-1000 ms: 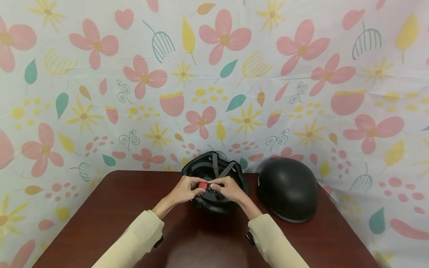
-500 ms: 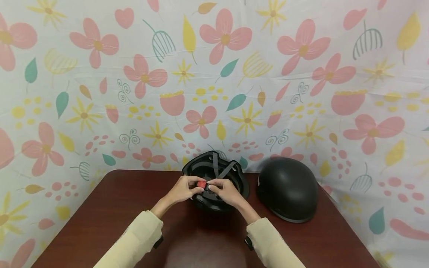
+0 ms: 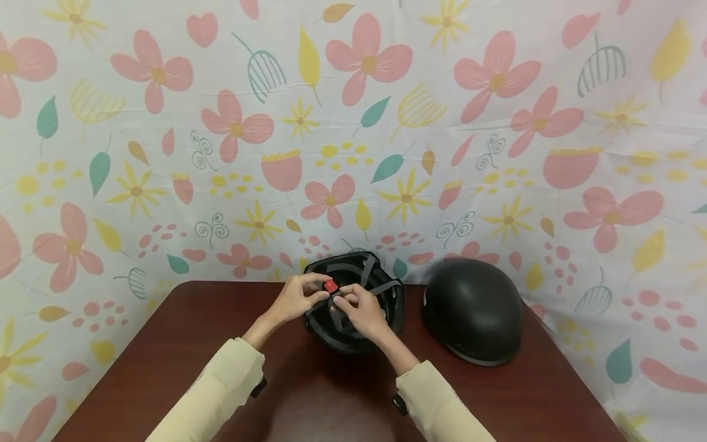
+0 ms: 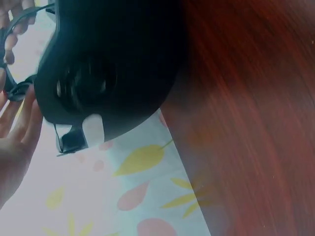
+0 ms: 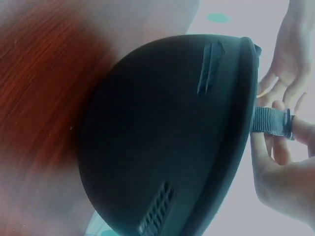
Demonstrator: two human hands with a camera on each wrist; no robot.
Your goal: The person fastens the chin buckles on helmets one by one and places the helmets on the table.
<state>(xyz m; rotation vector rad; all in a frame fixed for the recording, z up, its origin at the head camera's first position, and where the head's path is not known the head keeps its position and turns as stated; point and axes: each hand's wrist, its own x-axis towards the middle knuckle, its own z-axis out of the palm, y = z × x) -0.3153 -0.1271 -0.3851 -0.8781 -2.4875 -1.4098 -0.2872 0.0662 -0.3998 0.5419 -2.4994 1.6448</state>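
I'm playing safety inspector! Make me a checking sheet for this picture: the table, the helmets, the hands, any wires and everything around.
Surface: reddish-brown table, with a wood-grain look.
Job's things: upturned black helmet on the table; red buckle and grey strap held at its open side.
Clutter: second black helmet, dome up, beside it.
Hands: left hand pinches the red buckle; right hand holds the grey strap.
Cables: nothing seen.
Surroundings: flowery sheet behind the table.

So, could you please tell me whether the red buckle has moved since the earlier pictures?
Yes, in the head view the red buckle has moved up, towards the level of the table's back edge.
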